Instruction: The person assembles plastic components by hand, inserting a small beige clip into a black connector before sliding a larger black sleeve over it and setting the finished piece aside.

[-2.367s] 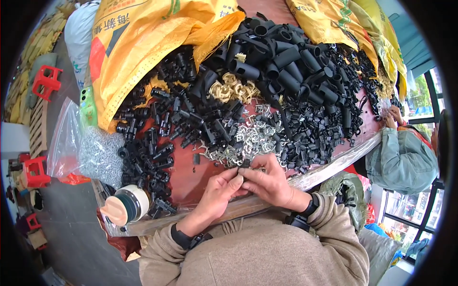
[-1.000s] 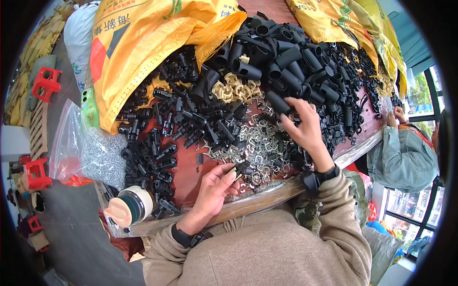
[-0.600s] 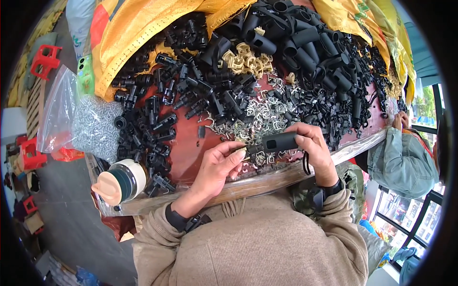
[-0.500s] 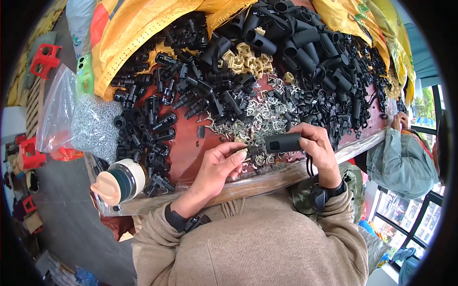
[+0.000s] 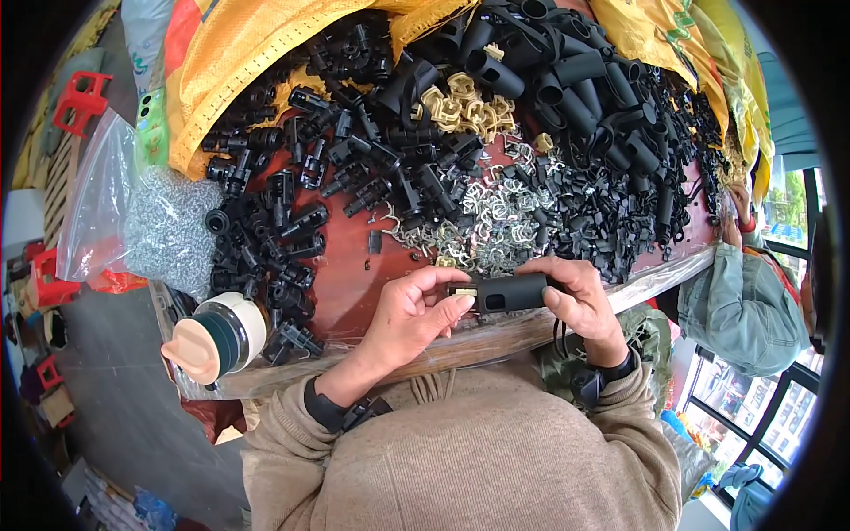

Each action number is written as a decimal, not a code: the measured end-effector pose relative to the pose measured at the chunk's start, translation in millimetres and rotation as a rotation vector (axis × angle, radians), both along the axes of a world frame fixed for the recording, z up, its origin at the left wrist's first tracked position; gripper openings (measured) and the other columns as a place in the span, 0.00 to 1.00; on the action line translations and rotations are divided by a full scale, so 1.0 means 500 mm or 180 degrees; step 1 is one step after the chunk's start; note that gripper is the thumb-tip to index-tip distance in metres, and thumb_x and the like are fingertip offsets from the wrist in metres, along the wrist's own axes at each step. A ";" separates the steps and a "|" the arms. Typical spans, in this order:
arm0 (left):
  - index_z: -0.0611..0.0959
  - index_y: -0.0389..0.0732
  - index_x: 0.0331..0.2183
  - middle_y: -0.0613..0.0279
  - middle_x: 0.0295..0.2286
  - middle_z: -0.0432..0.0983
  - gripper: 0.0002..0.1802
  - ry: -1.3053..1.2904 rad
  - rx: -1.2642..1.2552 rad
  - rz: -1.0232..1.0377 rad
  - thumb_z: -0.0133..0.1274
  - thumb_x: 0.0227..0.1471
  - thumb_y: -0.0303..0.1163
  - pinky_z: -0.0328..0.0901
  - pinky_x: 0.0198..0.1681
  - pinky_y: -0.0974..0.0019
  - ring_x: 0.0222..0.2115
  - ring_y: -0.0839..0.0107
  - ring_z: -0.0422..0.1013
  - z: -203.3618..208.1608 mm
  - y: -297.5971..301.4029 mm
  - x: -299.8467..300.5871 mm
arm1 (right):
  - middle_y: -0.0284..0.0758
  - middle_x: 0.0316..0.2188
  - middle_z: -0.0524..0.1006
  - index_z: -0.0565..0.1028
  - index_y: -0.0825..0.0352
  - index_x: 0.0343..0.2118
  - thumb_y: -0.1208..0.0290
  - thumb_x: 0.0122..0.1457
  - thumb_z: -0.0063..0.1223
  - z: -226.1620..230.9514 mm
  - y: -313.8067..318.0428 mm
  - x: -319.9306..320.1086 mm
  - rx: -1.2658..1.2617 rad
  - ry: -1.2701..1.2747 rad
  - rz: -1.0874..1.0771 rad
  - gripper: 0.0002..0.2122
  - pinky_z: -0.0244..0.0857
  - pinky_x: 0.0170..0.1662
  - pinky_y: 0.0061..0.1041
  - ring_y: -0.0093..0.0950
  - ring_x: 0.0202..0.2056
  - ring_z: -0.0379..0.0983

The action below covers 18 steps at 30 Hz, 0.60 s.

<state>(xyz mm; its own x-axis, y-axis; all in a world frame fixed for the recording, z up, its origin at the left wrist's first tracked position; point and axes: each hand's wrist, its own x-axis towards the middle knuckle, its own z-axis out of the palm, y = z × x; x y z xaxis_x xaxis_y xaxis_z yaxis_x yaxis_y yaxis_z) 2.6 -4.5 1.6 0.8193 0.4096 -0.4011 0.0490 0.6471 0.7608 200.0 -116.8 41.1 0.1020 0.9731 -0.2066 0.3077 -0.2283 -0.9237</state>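
Note:
My right hand (image 5: 582, 301) grips a black plastic tube (image 5: 518, 293) with a rectangular window in its side and a dark cord loop hanging below. Pinched between the thumb and fingers of my left hand (image 5: 409, 317) is a small black part with a cream clip (image 5: 465, 289). The part meets the tube's left end; how far it sits inside cannot be seen. Both hands are over the table's near edge. Just beyond them lies a heap of small silvery metal pieces (image 5: 505, 208), with little black parts (image 5: 589, 221) to its right.
Black assembled fittings (image 5: 283, 221) cover the table's left side. Black tubes (image 5: 584, 97) and cream clips (image 5: 465, 106) are heaped farther back, below yellow sacks (image 5: 257, 53). A bag of small metal pieces (image 5: 173, 226) and a lidded cup (image 5: 217, 341) stand left. Another person's sleeve (image 5: 739, 310) is at right.
My hands have come together. The tube has moved left and slightly nearer to me, and its left end now meets the small part in my left hand.

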 end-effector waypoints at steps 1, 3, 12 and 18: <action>0.73 0.33 0.36 0.66 0.19 0.69 0.14 0.0002 0.0070 0.0006 0.51 0.45 0.28 0.61 0.18 0.80 0.17 0.84 0.63 0.001 0.000 0.000 | 0.39 0.27 0.73 0.69 0.76 0.35 0.58 0.50 0.43 0.001 -0.002 -0.002 -0.0214 0.0095 -0.0003 0.21 0.61 0.34 0.21 0.25 0.30 0.69; 0.73 0.33 0.36 0.66 0.19 0.69 0.14 0.0067 0.0087 0.0037 0.52 0.45 0.28 0.61 0.18 0.80 0.17 0.84 0.64 0.001 0.003 -0.001 | 0.38 0.28 0.73 0.69 0.76 0.36 0.60 0.51 0.43 -0.006 -0.010 -0.014 -0.0210 0.0285 -0.0010 0.20 0.61 0.34 0.20 0.24 0.29 0.69; 0.72 0.33 0.37 0.65 0.21 0.70 0.15 0.0273 0.0161 -0.0083 0.52 0.44 0.28 0.64 0.21 0.79 0.17 0.83 0.65 -0.009 0.005 -0.006 | 0.37 0.33 0.72 0.66 0.76 0.42 0.58 0.52 0.46 -0.028 -0.023 -0.045 -0.0514 0.1499 -0.0421 0.23 0.60 0.37 0.20 0.24 0.32 0.68; 0.73 0.33 0.37 0.62 0.23 0.72 0.16 0.0291 -0.0017 -0.0154 0.53 0.44 0.29 0.64 0.21 0.80 0.18 0.82 0.67 -0.009 0.010 -0.006 | 0.39 0.32 0.72 0.66 0.76 0.42 0.57 0.52 0.46 -0.030 -0.029 -0.047 -0.0698 0.1822 -0.0535 0.24 0.59 0.41 0.23 0.26 0.35 0.67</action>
<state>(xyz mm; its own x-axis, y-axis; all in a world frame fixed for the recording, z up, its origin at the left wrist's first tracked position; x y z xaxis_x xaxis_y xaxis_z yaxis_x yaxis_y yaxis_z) -0.1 0.5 -2.9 0.7980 0.3681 -0.4771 0.1493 0.6463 0.7484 176.7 -131.2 26.0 0.0639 0.8823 -0.4663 -0.2775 -0.4331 -0.8576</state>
